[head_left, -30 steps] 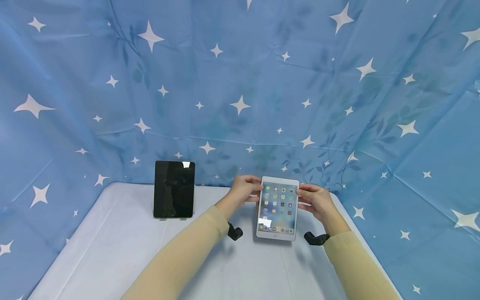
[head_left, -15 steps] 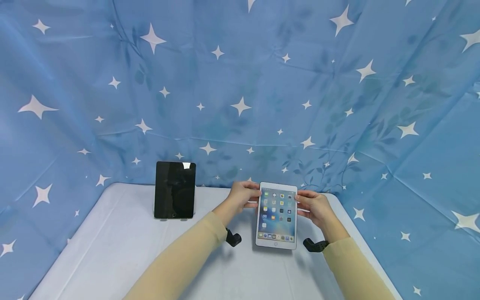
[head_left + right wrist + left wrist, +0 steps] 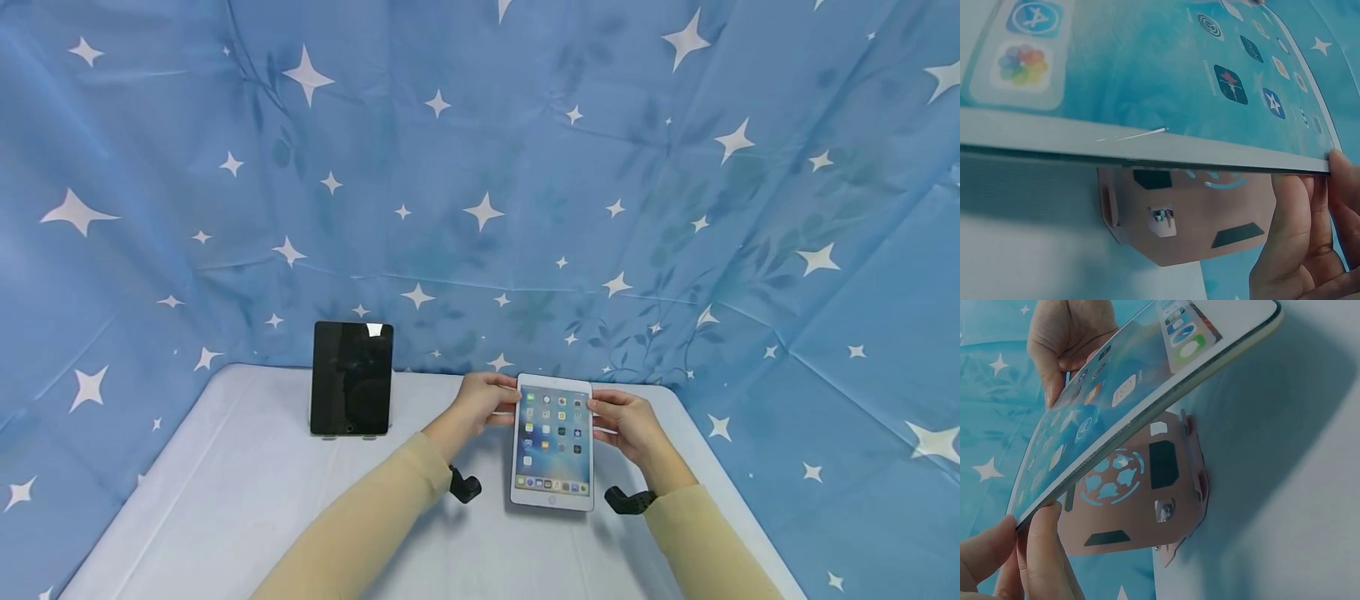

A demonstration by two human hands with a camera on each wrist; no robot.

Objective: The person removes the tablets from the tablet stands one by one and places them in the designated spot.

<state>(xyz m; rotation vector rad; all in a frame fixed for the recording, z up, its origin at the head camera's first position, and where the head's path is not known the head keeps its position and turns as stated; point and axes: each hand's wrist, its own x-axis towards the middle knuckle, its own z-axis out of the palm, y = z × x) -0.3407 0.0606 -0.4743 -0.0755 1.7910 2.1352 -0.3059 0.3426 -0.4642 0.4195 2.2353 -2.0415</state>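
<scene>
A white tablet with a lit screen of app icons is held between both hands. My left hand pinches its left edge near the top, thumb at the front and fingers behind. On the opposite edge, my right hand grips it the same way. Beneath the tablet, the left wrist view shows a rose-gold metal stand with a football-shaped cutout and dark pads. The tablet's lower part hangs clear of that stand; whether its upper part touches it I cannot tell. In the head view the tablet hides most of the stand.
To the left, a black tablet with a dark screen leans upright on a stand, whose small feet show below it. A white-covered table carries everything. Blue curtain with white stars closes off the back and sides.
Both hands have brought the white tablet a little lower in the head view, towards me. A bright glare on its lower screen has gone. The black tablet stays put.
</scene>
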